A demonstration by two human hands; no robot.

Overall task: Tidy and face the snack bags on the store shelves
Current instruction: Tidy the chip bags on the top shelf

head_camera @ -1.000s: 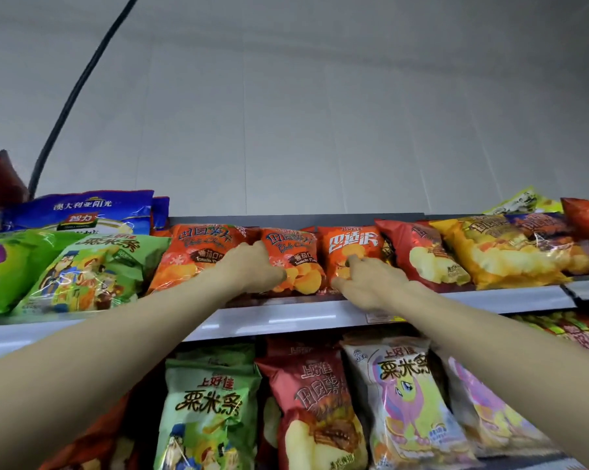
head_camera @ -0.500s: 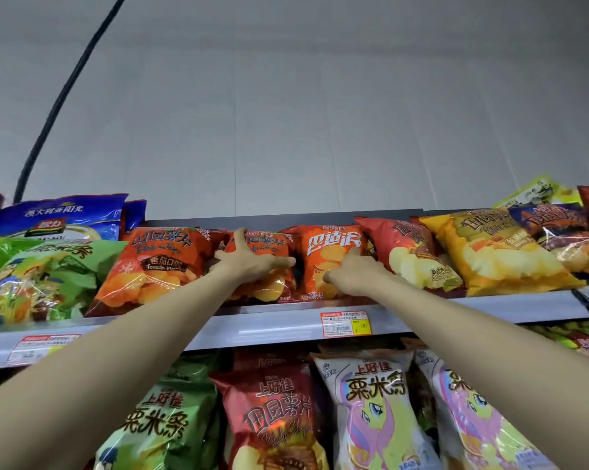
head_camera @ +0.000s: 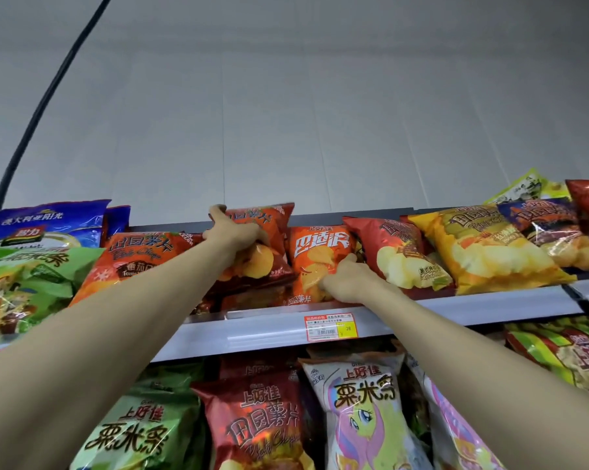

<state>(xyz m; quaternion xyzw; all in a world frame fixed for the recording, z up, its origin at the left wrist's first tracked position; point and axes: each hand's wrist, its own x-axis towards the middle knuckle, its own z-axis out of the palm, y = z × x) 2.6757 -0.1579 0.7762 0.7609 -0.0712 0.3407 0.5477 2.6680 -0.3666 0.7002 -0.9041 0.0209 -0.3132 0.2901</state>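
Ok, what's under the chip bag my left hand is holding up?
Under the raised bag in the left hand, a dark red bag lies flat on the shelf. The raised bag covers most of it; anything further back is hidden. The right hand grips the orange bag beside.

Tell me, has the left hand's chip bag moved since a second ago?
Yes: the left hand raised the chip bag; its top now clears the dark back rail.

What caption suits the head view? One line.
Left hand grips a red chip bag while the right hand holds the neighbouring orange bag on the top shelf.
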